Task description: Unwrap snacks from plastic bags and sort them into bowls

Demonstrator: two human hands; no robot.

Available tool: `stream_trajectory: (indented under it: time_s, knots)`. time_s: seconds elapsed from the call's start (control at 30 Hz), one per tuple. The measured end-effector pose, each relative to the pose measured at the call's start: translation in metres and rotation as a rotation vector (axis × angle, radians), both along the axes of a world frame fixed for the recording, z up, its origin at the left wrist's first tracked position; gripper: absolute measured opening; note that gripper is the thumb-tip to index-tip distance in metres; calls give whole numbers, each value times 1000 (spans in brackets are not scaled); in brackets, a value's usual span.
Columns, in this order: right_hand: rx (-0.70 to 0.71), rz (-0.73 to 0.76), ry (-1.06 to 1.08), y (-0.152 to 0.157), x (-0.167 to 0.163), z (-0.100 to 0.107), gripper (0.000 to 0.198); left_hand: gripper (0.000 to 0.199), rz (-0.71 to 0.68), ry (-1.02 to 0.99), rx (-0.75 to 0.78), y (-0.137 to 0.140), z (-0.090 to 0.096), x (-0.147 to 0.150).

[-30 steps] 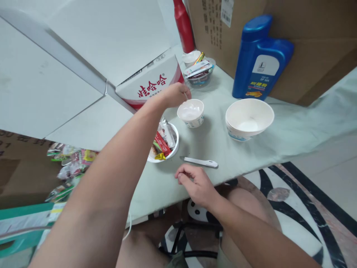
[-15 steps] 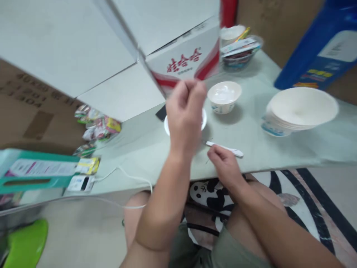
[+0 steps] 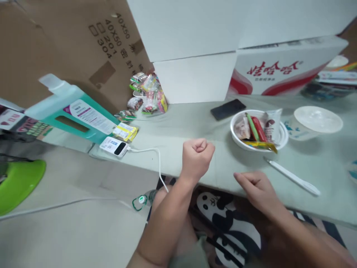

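My left hand [image 3: 197, 158] is closed in a fist above the table's front edge, and nothing shows between its fingers. To its right, my right hand [image 3: 258, 190] is also closed, fingers curled and thumb pointing left, with no object visible in it. Beyond my right hand stands a white bowl [image 3: 233, 137] holding several wrapped snacks, including a red packet [image 3: 259, 129] and a green one [image 3: 252, 126]. A white-handled knife [image 3: 295, 176] lies on the table right of that hand, apart from it.
Behind the bowl lies a black phone [image 3: 228, 109]. A paper bowl [image 3: 299, 126] stands to the right. A white device [image 3: 113, 146] with a cable, a teal jug [image 3: 83, 115] and a pile of snack packets [image 3: 150, 95] are at left. White boxes [image 3: 195, 82] line the back.
The view has swung left, so the table's things appear further right. My left hand has come down from in front of the snack bowl, still a fist. My right hand is now apart from the knife.
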State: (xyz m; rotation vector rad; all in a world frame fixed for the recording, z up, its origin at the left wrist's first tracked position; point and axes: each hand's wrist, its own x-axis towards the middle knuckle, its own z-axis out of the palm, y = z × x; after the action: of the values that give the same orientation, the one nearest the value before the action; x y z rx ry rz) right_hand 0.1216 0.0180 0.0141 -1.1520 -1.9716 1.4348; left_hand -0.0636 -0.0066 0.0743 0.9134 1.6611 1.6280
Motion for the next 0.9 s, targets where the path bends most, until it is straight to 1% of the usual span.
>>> stream_trajectory:
  time_s: [0.07, 0.13, 0.17, 0.23, 0.27, 0.33, 0.4, 0.43, 0.5, 0.53, 0.6, 0.7, 0.8, 0.87, 0.9]
  knots:
    - [102, 93, -54, 12, -36, 4, 53, 53, 73, -86, -12, -9, -9, -20]
    - [255, 94, -76, 33, -84, 8, 47, 53, 146, -155, -12, -15, -18, -36]
    - [321, 87, -86, 47, -113, 11, 41, 53, 168, -174, -7, -16, -21, -43]
    - [386, 76, -156, 78, -177, 16, 17, 55, 198, -210, 6, -16, -24, -53]
    - [403, 86, -203, 94, -212, 18, 22, 55, 207, -229, 11, -14, -24, -57]
    - [440, 114, -278, 126, -278, 22, 53, 56, 218, -259, 10, -11, -22, -64]
    - [449, 112, -316, 152, -333, 23, 74, 56, 216, -255, -1, -10, -22, -72]
    - [458, 125, -327, 163, -354, 21, 80, 57, 211, -247, -9, -10, -22, -76]
    - [476, 169, -368, 177, -381, 15, 79, 57, 212, -232, -24, -10, -24, -83]
    - [487, 185, -387, 181, -388, 12, 74, 57, 216, -227, -30, -11, -25, -86]
    - [506, 175, -406, 184, -391, 5, 64, 56, 230, -218, -30, -12, -28, -89]
    - [511, 121, -339, 180, -376, -3, 60, 54, 233, -210, -9, -13, -31, -85]
    - [441, 85, -188, 170, -343, -8, 57, 51, 220, -192, 31, -12, -30, -77]
    - [335, 45, -29, 156, -306, -9, 55, 50, 232, -165, 56, -11, -29, -72]
    - [271, 24, 66, 148, -282, -10, 54, 49, 241, -151, 66, -10, -29, -69]
